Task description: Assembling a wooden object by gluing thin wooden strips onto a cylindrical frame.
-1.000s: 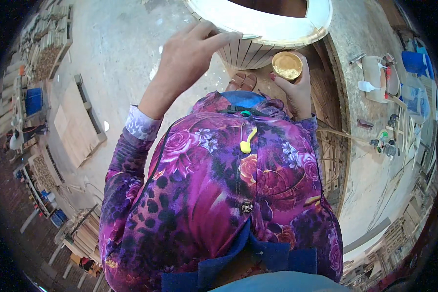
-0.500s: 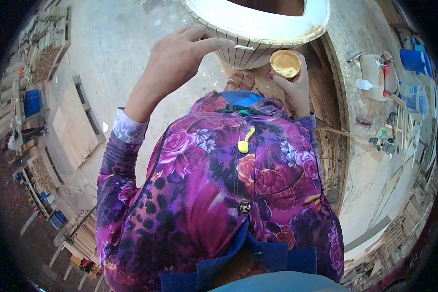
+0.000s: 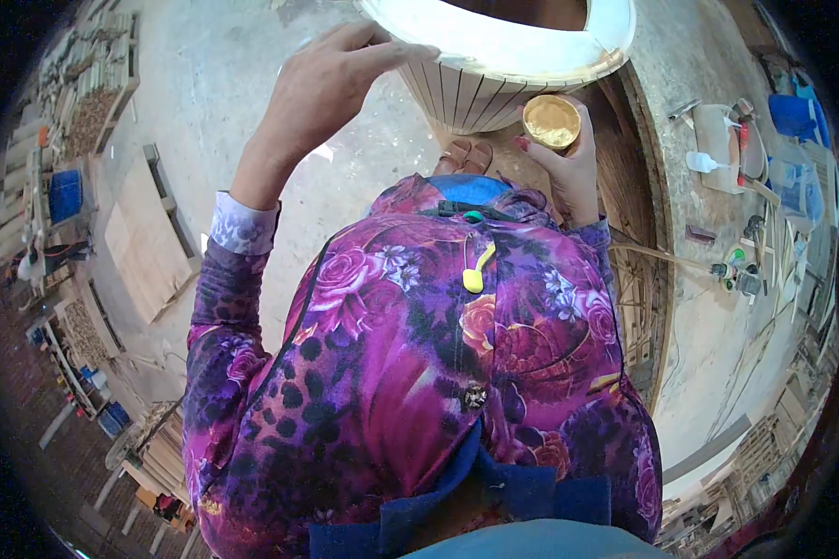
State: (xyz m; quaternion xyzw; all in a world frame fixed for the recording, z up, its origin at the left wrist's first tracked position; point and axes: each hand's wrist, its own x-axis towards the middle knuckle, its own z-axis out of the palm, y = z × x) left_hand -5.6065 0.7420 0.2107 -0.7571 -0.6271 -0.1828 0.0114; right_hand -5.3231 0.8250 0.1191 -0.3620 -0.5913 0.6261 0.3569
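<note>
A large round tapered vessel of dark-seamed wooden staves (image 3: pixel 466 98), with a broad white rim (image 3: pixel 494 54), stands before me at the top. My left hand (image 3: pixel 331 84) reaches to the rim's left edge, its fingers pressed together in a pinch. The thin pale blade seen there earlier is not distinguishable now against the white. In my right hand (image 3: pixel 573 168) is a small round tub of yellow paste (image 3: pixel 552 122), tilted so its filled top faces me. It is held just below the vessel's right side.
My sandalled feet (image 3: pixel 464 156) stand below the vessel. Wooden boards (image 3: pixel 144 242) lie on the floor at left. On the right are a white squeeze bottle (image 3: pixel 704 162), blue containers (image 3: pixel 797 119) and scattered tools. Stacked timber (image 3: pixel 93 84) lines the far left.
My left hand has drawn slightly left and up, from the vessel's outer side onto the rim edge. The pale blade at its fingertips has dropped from sight. My right hand stays nearly still.
</note>
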